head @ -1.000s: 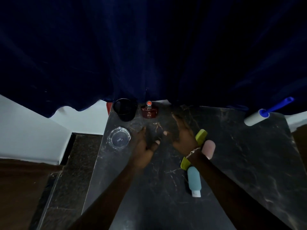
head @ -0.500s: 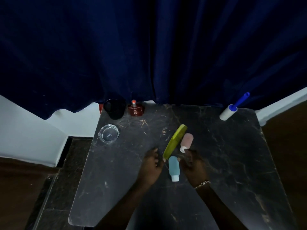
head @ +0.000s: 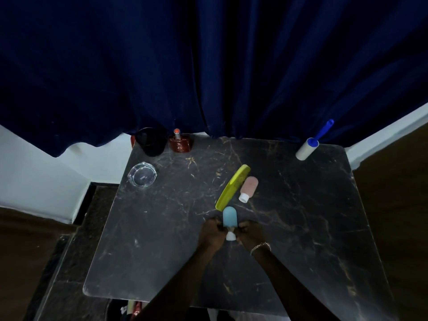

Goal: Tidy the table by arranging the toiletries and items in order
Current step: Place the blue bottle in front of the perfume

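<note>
A small blue squeeze bottle (head: pixel 229 217) with a white cap lies on the dark marble table (head: pixel 162 228), cap toward me. My left hand (head: pixel 212 232) and my right hand (head: pixel 249 232) pinch it from either side near the cap. Just beyond it a yellow-green comb (head: pixel 232 187) lies diagonally, with a pink bottle (head: pixel 249 188) beside it on the right. At the table's back left stand a black cup (head: pixel 151 142) and a red perfume bottle (head: pixel 180 142). A glass ashtray (head: pixel 142 175) sits in front of the cup.
A lint roller (head: pixel 309 149) with a blue handle lies at the back right corner. A dark blue curtain (head: pixel 208 66) hangs behind the table. The table's front edge is near me, with floor to the left.
Both hands drew back from the middle of the table toward me and closed in on the blue bottle. The camera view tilted, showing more of the table.
</note>
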A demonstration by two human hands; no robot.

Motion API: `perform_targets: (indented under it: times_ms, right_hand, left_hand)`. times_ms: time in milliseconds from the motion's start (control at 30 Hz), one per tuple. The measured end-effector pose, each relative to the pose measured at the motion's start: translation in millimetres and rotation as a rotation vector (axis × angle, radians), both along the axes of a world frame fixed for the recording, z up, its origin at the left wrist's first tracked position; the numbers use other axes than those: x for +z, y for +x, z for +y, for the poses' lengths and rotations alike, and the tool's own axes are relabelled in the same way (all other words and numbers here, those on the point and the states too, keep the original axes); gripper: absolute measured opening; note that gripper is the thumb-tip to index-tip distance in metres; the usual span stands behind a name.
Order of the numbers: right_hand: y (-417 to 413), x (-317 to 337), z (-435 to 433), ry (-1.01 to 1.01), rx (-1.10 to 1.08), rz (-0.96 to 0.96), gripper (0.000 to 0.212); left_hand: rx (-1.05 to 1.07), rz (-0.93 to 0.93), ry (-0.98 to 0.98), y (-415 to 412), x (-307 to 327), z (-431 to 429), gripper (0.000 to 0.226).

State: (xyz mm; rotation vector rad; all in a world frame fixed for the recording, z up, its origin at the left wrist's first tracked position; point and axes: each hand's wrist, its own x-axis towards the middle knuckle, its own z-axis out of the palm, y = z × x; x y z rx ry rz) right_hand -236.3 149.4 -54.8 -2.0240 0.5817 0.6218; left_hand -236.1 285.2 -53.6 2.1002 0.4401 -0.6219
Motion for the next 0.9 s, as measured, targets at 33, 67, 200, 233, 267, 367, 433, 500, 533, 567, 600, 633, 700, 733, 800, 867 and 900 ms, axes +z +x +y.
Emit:
perform_targets:
  times_ms: [33, 67, 200, 233, 267, 367, 433, 500, 533, 567, 600, 633, 700, 733, 800, 867, 900]
  right_hand:
    - [1.0, -0.3, 0.4, 0.002, -0.002, -0.001, 0.027]
    - [1.3, -0.5, 1.0, 0.014, -0.016, -0.004, 0.026]
    - [1.0, -0.2, 2.6, 0.024, -0.040, -0.004, 0.022]
    - [1.3, 1.1, 3.0, 0.021, -0.028, 0.000, 0.021]
    - [1.4, 2.9, 4.5, 0.023, -0.022, -0.001, 0.019]
    - [5.2, 9.9, 10.4, 0.066, -0.070, 0.013, 0.011]
    - [12.9, 13.0, 16.2, 0.076, -0.083, 0.002, 0.014]
    - [24.3, 17.9, 27.0, 0.059, -0.014, -0.029, 0.016]
    - [30.6, 22.1, 33.7, 0.063, 0.013, -0.043, 0.015]
    - [38.1, 24.6, 41.2, 0.053, 0.047, -0.070, 0.015]
    - [46.7, 27.7, 49.3, 0.027, 0.082, -0.106, 0.017]
    - [55.9, 30.7, 58.0, 0.006, 0.110, -0.131, 0.019]
    - [74.9, 37.1, 76.4, 0.023, 0.112, -0.161, 0.025]
    - [85.8, 38.8, 86.2, 0.023, 0.123, -0.175, 0.027]
    - [108.9, 39.8, 105.9, -0.021, 0.169, -0.215, 0.027]
    - [129.3, 39.6, 124.6, -0.032, 0.181, -0.246, 0.026]
    - [138.5, 38.1, 133.6, -0.043, 0.184, -0.267, 0.027]
  left_hand:
    - [0.004, 0.002, 0.000, 0.5, -0.4, -0.4, 0.027]
    - [0.008, -0.001, 0.001, 0.5, -0.9, -0.7, 0.026]
    - [0.027, 0.001, -0.026, -1.5, 1.5, 0.6, 0.027]
    - [0.034, 0.003, -0.036, -2.1, 2.3, 1.8, 0.027]
    - [0.044, 0.004, -0.047, -2.4, 2.9, 3.7, 0.026]
    - [0.083, 0.002, -0.103, 1.3, 8.3, 13.7, 0.020]
    - [0.111, -0.024, -0.144, 8.2, 13.6, 25.9, 0.017]
    - [0.121, -0.047, -0.155, 17.7, 21.1, 41.2, 0.019]
    - [0.118, -0.065, -0.150, 22.8, 24.7, 48.8, 0.020]
    - [0.118, -0.090, -0.140, 29.2, 27.6, 57.7, 0.020]
    - [0.121, -0.116, -0.126, 35.9, 30.9, 66.1, 0.019]
    - [0.126, -0.138, -0.114, 43.6, 34.4, 74.6, 0.018]
    - [0.144, -0.175, -0.110, 59.4, 41.7, 90.3, 0.018]
    - [0.155, -0.185, -0.107, 68.3, 44.4, 98.6, 0.017]
    - [0.166, -0.205, -0.089, 86.8, 49.0, 113.8, 0.019]
    - [0.172, -0.240, -0.091, 103.7, 50.6, 127.9, 0.022]
    - [0.171, -0.257, -0.090, 112.6, 50.3, 134.9, 0.024]
